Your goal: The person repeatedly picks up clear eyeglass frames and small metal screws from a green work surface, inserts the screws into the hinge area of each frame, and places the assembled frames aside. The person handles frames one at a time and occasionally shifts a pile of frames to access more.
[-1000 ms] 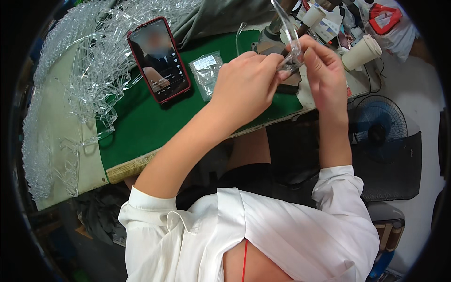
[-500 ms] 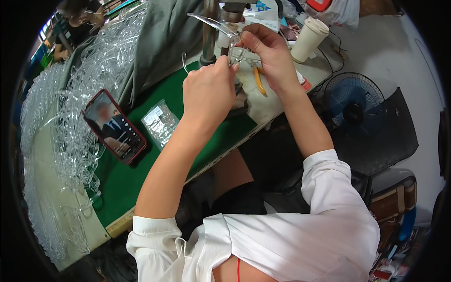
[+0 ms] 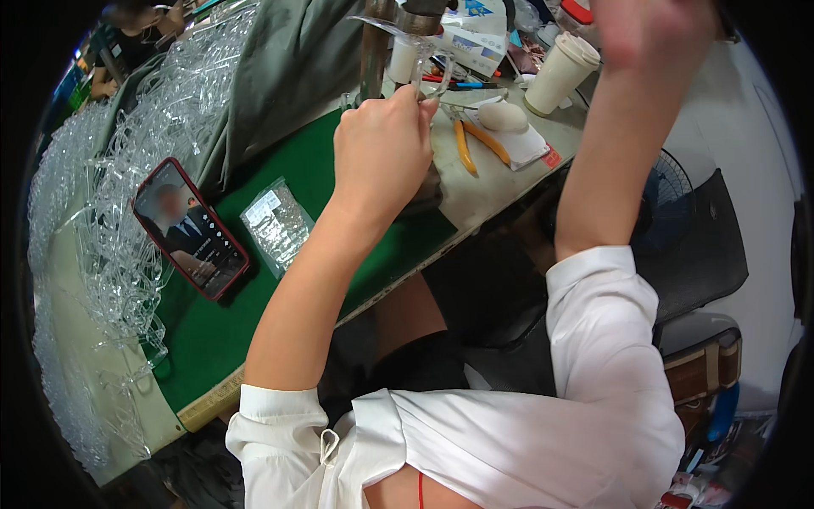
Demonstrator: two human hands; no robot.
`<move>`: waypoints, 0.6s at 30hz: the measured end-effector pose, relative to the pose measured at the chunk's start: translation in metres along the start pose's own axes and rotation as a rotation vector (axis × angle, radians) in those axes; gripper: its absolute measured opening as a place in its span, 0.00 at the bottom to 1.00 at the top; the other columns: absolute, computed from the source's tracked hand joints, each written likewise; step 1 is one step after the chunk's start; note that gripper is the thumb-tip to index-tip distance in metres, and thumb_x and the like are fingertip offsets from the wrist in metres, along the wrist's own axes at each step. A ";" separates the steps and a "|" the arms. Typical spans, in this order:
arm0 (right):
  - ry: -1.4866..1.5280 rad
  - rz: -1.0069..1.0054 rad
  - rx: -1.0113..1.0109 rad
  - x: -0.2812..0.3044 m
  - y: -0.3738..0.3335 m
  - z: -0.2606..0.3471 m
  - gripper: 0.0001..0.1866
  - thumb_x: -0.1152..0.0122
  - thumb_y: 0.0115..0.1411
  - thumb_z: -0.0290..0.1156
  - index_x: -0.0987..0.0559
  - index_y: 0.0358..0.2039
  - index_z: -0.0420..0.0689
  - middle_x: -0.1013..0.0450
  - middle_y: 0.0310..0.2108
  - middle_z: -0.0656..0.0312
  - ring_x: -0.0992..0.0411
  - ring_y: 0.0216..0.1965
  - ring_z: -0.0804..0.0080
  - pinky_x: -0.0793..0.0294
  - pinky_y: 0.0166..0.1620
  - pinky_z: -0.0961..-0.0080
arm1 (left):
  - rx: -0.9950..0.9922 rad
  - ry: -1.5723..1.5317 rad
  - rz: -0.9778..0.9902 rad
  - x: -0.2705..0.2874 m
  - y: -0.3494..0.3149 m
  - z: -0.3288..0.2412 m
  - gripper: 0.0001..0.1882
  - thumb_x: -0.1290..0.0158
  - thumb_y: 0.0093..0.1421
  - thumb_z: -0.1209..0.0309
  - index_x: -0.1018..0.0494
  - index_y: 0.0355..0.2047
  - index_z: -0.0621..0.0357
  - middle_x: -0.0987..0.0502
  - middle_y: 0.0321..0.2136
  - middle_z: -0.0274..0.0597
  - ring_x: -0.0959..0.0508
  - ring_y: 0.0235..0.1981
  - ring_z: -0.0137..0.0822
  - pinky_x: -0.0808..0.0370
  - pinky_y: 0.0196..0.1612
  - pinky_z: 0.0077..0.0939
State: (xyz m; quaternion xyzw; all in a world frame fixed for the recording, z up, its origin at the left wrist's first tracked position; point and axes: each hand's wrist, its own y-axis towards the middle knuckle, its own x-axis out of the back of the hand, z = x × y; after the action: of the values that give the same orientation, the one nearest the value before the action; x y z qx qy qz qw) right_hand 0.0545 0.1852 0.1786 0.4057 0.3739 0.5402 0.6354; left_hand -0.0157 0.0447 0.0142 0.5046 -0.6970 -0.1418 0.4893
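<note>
At the upper centre of the frame, the left hand [image 3: 384,146] grips a clear plastic piece [image 3: 421,61] in closed fingers, which hide its lower end. The right hand [image 3: 651,27], upper right, is blurred and cut off; I cannot tell its fingers' state.

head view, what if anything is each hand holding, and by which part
The left hand holds a clear, curved plastic frame, its lower end in the grip. The right hand is blurred and cut off, so its hold can't be told.

A black chair [image 3: 708,254] (fan [image 3: 674,193] beside it) stands against pale floor [image 3: 750,170]
</note>
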 end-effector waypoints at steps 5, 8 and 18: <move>-0.105 -0.008 0.341 0.009 -0.053 -0.034 0.08 0.43 0.58 0.24 0.33 0.35 0.46 0.37 0.31 0.65 0.35 0.42 0.73 0.40 0.35 0.85 | 0.060 0.050 0.011 -0.009 0.002 -0.002 0.11 0.49 0.60 0.68 0.25 0.26 0.63 0.26 0.18 0.53 0.24 0.22 0.52 0.28 0.28 0.40; -0.137 -0.134 0.193 -0.015 -0.024 -0.011 0.09 0.44 0.59 0.25 0.30 0.40 0.40 0.32 0.32 0.64 0.32 0.39 0.74 0.38 0.37 0.85 | 0.040 0.056 0.019 -0.006 0.009 -0.002 0.11 0.49 0.60 0.67 0.25 0.26 0.63 0.26 0.18 0.53 0.24 0.23 0.53 0.28 0.28 0.40; -0.241 -0.338 -0.241 -0.040 -0.162 -0.079 0.19 0.44 0.57 0.20 0.33 0.50 0.38 0.33 0.46 0.59 0.35 0.48 0.72 0.37 0.52 0.75 | 0.296 -0.509 0.103 0.130 -0.108 0.021 0.13 0.46 0.59 0.66 0.23 0.37 0.64 0.20 0.27 0.45 0.21 0.26 0.36 0.27 0.30 0.30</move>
State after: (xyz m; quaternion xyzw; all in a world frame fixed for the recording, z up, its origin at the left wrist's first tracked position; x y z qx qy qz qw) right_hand 0.0389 0.1401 0.0005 0.3201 0.2909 0.4145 0.8007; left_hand 0.0268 -0.1195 -0.0004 0.4826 -0.8351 -0.1355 0.2265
